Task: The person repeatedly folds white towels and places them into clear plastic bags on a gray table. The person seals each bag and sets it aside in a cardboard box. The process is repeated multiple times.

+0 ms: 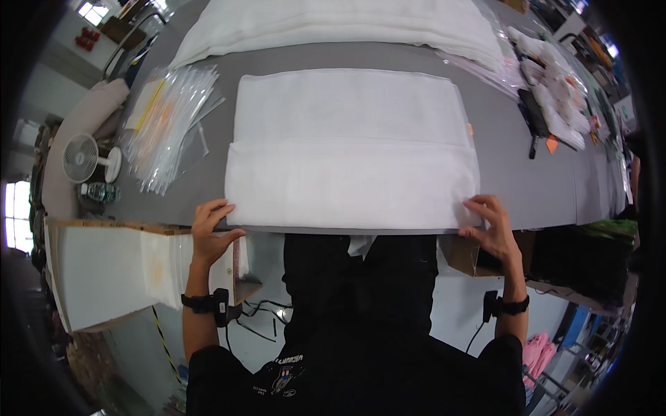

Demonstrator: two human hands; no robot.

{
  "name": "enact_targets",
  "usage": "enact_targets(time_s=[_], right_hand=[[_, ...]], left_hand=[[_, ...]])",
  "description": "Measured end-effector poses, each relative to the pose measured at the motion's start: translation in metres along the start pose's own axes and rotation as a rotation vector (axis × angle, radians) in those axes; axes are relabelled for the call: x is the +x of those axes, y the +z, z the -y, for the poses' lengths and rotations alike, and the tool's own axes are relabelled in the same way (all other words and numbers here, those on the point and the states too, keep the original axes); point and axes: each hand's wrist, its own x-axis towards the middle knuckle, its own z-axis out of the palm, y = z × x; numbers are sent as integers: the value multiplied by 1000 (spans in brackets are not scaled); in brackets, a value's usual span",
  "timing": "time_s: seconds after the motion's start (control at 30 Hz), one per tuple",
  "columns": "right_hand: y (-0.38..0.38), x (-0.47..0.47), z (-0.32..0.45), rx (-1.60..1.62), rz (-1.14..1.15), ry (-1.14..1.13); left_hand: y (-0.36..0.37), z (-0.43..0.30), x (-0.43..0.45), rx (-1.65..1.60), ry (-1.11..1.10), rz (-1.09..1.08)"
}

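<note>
A white cloth [354, 177] lies folded flat on the grey table [525, 192], its near edge running along the table's front. A fold line crosses it from side to side, and a small orange tag [470, 129] shows at its right edge. My left hand [212, 229] is at the cloth's near left corner, fingertips by its side edge, thumb apart. At the near right corner is my right hand [491, 226], fingers on or just over the cloth's edge, thumb apart and lower. Whether either hand pinches the fabric cannot be told.
Clear plastic bags [169, 130] are heaped at the left, beside a small white fan [82, 158] and a bottle [101, 192]. More white cloth [338, 23] is stacked at the back. At the right lie a black marker [533, 147] and white bundles [559, 93].
</note>
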Motion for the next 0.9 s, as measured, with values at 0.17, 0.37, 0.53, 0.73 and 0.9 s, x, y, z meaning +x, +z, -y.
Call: enact_targets(time_s=[0.17,0.37,0.53,0.73,0.9], right_hand=[[5,-13,-3,35,-11,-56],[1,-14,6,454,-276,122],[34,75,-13,303,-582,204],[59,199,-46,19,-551,141],[55,182,-49,-212,-574,107]], left_hand=[[2,-5,-16,30,18,-73],[-10,-34,-45,-302,-78,-390],[12,-4,9,-369,-286,-626],[48,40,136,-338,-469,-455],[63,12,168,300,-105,-352]])
